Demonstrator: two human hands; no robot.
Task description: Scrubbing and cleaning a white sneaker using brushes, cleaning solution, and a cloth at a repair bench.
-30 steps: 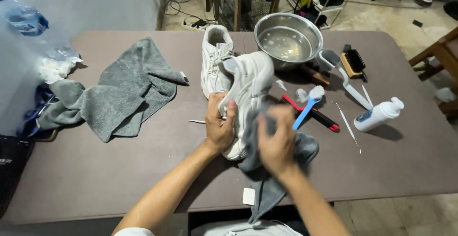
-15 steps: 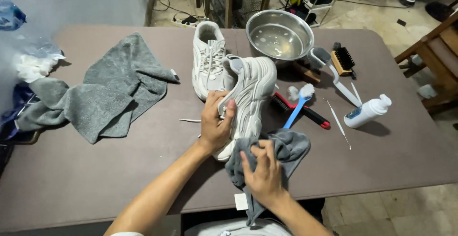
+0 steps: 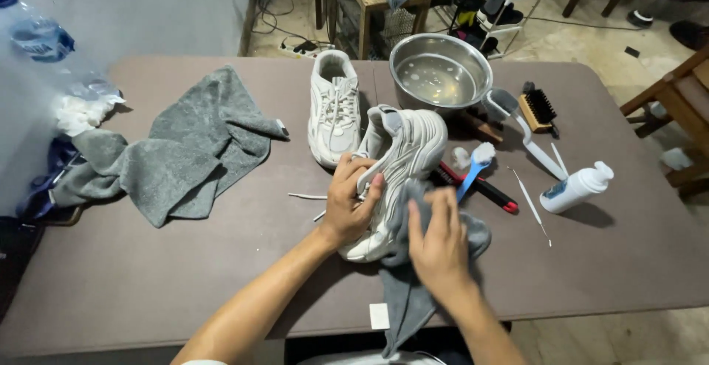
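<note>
A white sneaker (image 3: 402, 155) lies tipped on its side at the middle of the brown table (image 3: 221, 276), its ribbed sole facing right. My left hand (image 3: 351, 199) grips its upper from the left. Pressed flat against the sole side, my right hand (image 3: 437, 243) holds a grey cloth (image 3: 402, 298) that hangs over the table's front edge. A second white sneaker (image 3: 334, 107) stands upright just behind, laces up.
A steel bowl (image 3: 440, 70) with water stands at the back. To the right lie a blue brush (image 3: 473, 166), a red-and-black tool (image 3: 484, 188), a white-handled brush (image 3: 524, 125), a wooden brush (image 3: 538, 107) and a white bottle (image 3: 576, 186). A grey towel (image 3: 177, 147) is spread at left.
My right hand with the cloth slid down off the sneaker toward the table edge, then came back up against its sole side. My left hand has kept its grip.
</note>
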